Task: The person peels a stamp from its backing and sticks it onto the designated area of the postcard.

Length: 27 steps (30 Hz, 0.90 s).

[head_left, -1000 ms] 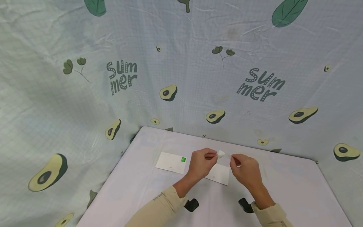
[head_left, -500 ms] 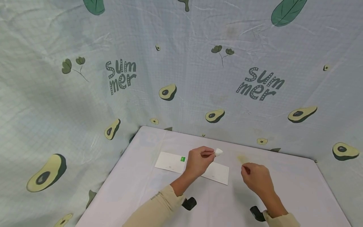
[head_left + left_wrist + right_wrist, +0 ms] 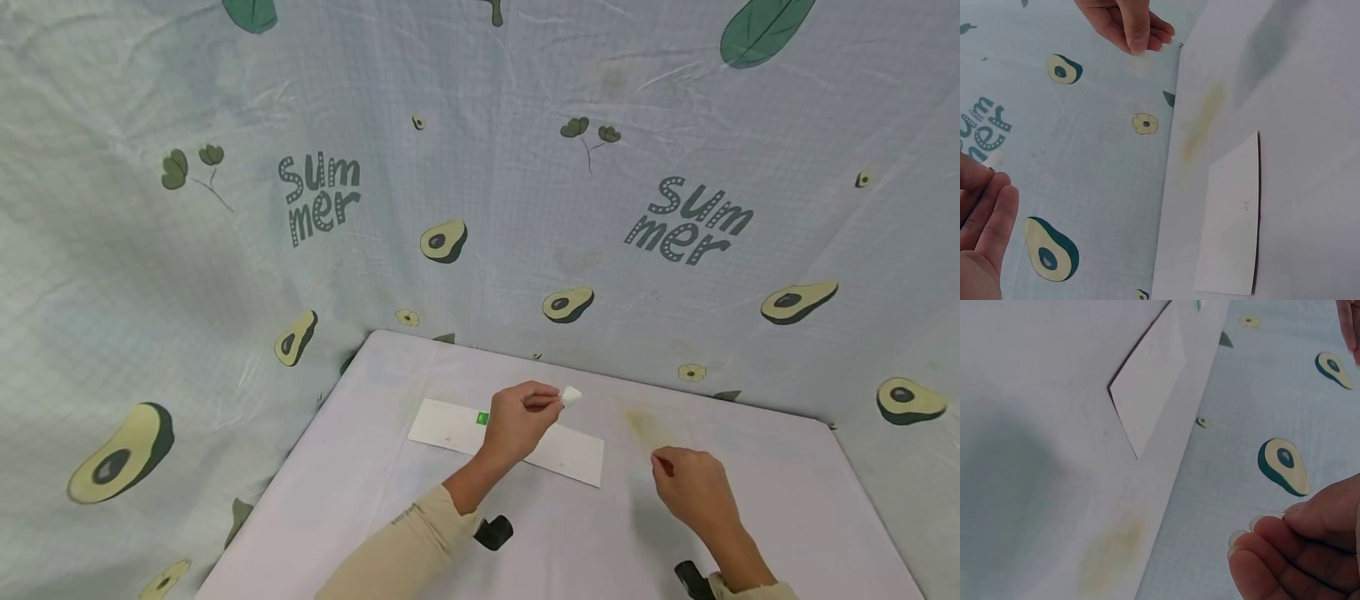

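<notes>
My left hand [image 3: 517,423] pinches a small, folded-looking white piece of paper [image 3: 571,397] between thumb and fingers, above the table. Two white envelopes lie side by side under and behind this hand. The left envelope [image 3: 438,423] bears a green stamp [image 3: 482,418]; the right envelope [image 3: 572,454] shows no stamp on its visible part. Off to the right, my right hand [image 3: 696,485] is raised, thumb against fingertips. In the left wrist view, a faint, thin see-through piece [image 3: 1141,64] hangs at the right fingertips; it is hard to make out.
A white-covered table [image 3: 810,492] carries the envelopes and has a yellowish mark [image 3: 641,427] near its back. Behind and to the left hangs a pale curtain [image 3: 517,150] printed with avocados. Black wrist devices [image 3: 494,532] are worn on both arms.
My right hand has moved away from the left, rightward and toward me. My left hand has shifted slightly left with the white piece, uncovering more of the right envelope. The envelopes stay put.
</notes>
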Motion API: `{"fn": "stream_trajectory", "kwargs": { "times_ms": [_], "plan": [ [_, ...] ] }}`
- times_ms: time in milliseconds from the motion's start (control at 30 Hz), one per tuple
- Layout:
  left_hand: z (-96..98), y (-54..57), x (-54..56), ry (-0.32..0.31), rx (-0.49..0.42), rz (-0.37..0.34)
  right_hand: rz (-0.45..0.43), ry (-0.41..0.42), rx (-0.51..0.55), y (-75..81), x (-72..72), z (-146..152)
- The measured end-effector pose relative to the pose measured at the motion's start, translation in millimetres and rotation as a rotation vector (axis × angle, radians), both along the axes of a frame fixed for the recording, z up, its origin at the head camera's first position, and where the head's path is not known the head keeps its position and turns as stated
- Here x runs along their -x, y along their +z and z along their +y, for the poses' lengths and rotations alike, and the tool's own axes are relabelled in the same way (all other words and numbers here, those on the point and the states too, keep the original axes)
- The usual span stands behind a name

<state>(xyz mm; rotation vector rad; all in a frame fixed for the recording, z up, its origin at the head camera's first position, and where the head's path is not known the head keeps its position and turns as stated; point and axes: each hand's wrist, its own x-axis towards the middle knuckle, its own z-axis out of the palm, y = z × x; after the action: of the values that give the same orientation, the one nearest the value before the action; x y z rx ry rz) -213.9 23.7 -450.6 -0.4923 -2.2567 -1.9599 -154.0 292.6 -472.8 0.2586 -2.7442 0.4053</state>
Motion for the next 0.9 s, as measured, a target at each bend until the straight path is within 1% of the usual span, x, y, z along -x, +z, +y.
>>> {"fn": "stream_trajectory", "kwargs": {
  "times_ms": [100, 233, 333, 467, 633, 767, 900],
  "plan": [
    [-0.9, 3.6, -1.0, 0.003, -0.015, 0.006, -0.004, 0.010, -0.005, -1.9, -2.5, 2.7],
    [-1.2, 8.8, -1.1, 0.002, -0.037, 0.017, -0.043, 0.006, -0.011, -4.0, -6.1, 6.2],
    [-1.4, 11.2, -0.7, 0.002, -0.045, 0.012, -0.072, -0.006, -0.020, -5.5, -7.6, 8.6],
    [-2.5, 13.3, -1.2, 0.000, -0.049, 0.002, -0.079, -0.006, -0.036, -7.9, -9.3, 12.3],
    [-4.0, 21.6, -4.0, -0.006, -0.060, 0.016, -0.104, -0.021, -0.056, -10.1, -13.7, 17.9],
    [-4.8, 27.3, -4.0, -0.010, -0.076, 0.011, -0.126, -0.043, -0.037, -11.6, -17.4, 21.5],
    [-5.5, 29.4, -2.5, -0.009, -0.086, 0.011, -0.107, -0.039, -0.004, -14.8, -18.8, 23.4]
  ]
}}
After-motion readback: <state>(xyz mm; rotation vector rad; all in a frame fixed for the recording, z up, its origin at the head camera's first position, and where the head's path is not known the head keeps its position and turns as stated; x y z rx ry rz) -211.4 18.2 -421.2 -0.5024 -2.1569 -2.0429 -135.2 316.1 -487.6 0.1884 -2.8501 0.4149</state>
